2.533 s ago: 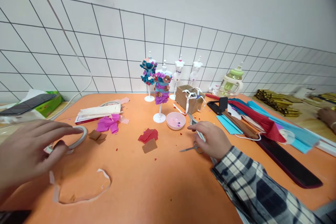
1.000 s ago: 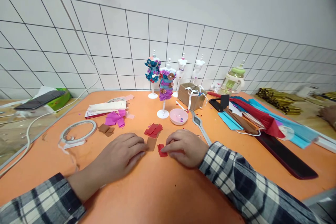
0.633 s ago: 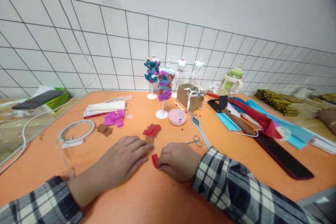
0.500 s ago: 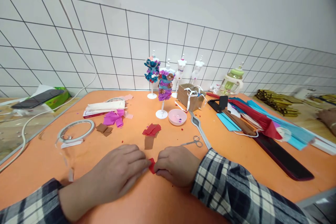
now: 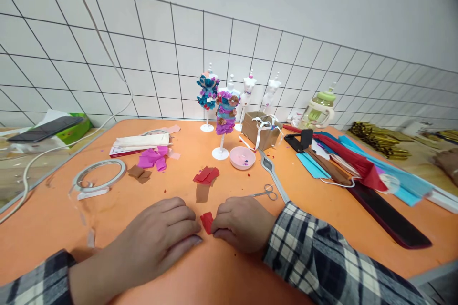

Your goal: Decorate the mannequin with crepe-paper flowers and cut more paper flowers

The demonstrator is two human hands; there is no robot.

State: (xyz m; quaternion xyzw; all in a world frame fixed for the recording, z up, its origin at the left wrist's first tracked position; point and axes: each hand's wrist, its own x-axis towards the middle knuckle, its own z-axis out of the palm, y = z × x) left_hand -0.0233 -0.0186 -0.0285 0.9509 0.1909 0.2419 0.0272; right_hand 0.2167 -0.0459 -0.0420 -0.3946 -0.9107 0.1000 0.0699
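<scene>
Red scrap (image 5: 206, 222) between the fingertips, right hand (image 5: 243, 223) nearer

The red scrap is found low on the orange table (image 5: 186, 279), in the narrow gap between the two hands. Its visible part is longer front to back than across, with the far end leaning slightly left. The right edge is partly covered by fingers, so the full outline cannot be read.

Key relation: the scrap is placed directly left of the right hand's tips, and its long axis is set roughly across the line joining the hands.

Right hand: fingers curled in and drawn together with the thumb; the scrap's right edge is touched and, as judged, pinched there.

Left hand (image 5: 164, 231): rested on the opposite side, fingers loosely bent, tips pointed at the scrap and just beside its left edge. Contact cannot be confirmed. No object is seen in its grasp; the underside is hidden, so how far it is opened cannot be told.

Beyond the scrap, a brown sheet (image 5: 202, 194) is overlapped at its far part by a red stack (image 5: 206, 175). The scissors (image 5: 269, 192) are laid just past the right hand. Farther out, a pink bowl (image 5: 242, 166) and a decorated dress form (image 5: 226, 113) are seen; brown scraps (image 5: 139, 174) are noted beyond the left hand.
</scene>
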